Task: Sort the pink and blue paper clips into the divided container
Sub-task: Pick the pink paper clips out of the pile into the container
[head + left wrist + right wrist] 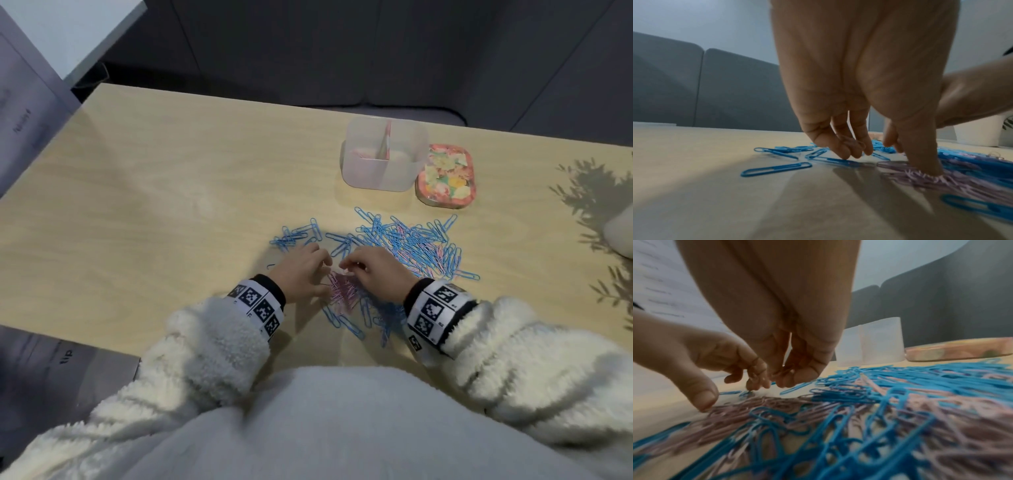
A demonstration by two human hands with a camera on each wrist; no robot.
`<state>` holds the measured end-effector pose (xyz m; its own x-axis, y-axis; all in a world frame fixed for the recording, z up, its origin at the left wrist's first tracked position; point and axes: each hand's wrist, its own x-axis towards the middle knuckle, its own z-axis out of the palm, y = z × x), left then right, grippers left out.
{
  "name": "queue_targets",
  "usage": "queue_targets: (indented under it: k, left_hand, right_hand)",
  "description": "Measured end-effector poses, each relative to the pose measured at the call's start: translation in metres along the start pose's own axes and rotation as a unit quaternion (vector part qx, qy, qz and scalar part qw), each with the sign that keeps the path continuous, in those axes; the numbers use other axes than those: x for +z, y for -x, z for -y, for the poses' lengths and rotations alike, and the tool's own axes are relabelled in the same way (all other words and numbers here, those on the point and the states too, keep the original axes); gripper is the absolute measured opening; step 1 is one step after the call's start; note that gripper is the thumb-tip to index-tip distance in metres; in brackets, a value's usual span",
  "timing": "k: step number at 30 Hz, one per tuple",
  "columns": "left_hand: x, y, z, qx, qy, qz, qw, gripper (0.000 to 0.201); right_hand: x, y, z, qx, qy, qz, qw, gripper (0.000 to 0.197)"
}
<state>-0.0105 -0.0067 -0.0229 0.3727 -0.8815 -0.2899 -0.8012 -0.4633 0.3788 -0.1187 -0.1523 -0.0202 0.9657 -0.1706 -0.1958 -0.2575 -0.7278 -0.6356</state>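
- Most of the job looks undone to me: the divided container point(383, 154) holds only a few pink clips, as far as I can tell.
- My left hand point(301, 270) has its grip curled, thumb pressing the pink clips point(342, 291) just right of it.
- My right hand point(373, 270) pinches downward; whether it holds a clip, I cannot tell.
- Blue clips point(411, 243) sprawl on the surface beyond and right of that grip.

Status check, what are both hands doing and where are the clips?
Both hands down, picking at pink clips. Grip unclear. Blue clips mostly loose on table. Divided container open, path clear.
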Motion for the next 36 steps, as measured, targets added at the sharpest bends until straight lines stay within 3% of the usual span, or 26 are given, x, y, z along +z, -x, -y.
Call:
queue_targets:
  k: [2,6,12,16,22,27,32,36]
  left_hand:
    - [0.001,-0.002,-0.001,0.002,-0.029,-0.001,1.000,0.045]
    - [-0.002,-0.004,-0.001,-0.002,-0.040,-0.003,0.999,0.023]
    - [-0.007,-0.008,-0.003,0.012,-0.101,0.020,0.995,0.019]
    - [-0.006,-0.009,-0.003,0.013,-0.090,-0.013,0.996,0.015]
    - [-0.011,-0.011,0.004,0.011,0.043,-0.091,0.995,0.011]
    - [-0.023,-0.019,0.008,-0.029,0.260,-0.145,0.954,0.010]
    - [-0.036,-0.032,0.011,-0.039,0.307,-0.160,0.937,0.008]
    - [-0.055,-0.054,0.011,-0.008,0.352,-0.196,0.915,0.010]
  right_hand:
    - [0.006,-0.004,0.004,-0.019,0.042,0.039,0.998,0.021]
    - [0.008,0.001,0.007,-0.034,0.096,0.105,0.989,0.034]
    - [0.014,0.001,0.008,-0.025,0.107,0.063,0.992,0.025]
    - [0.010,-0.005,0.006,-0.025,0.113,0.054,0.992,0.024]
    - [-0.017,-0.016,-0.006,0.011,-0.001,-0.026,1.000,0.014]
    - [-0.069,-0.048,-0.010,0.055,-0.146,-0.098,0.983,0.016]
    - [-0.121,-0.102,-0.008,0.077,-0.150,-0.209,0.963,0.017]
    - [-0.137,-0.132,-0.010,0.087,-0.113,-0.231,0.962,0.016]
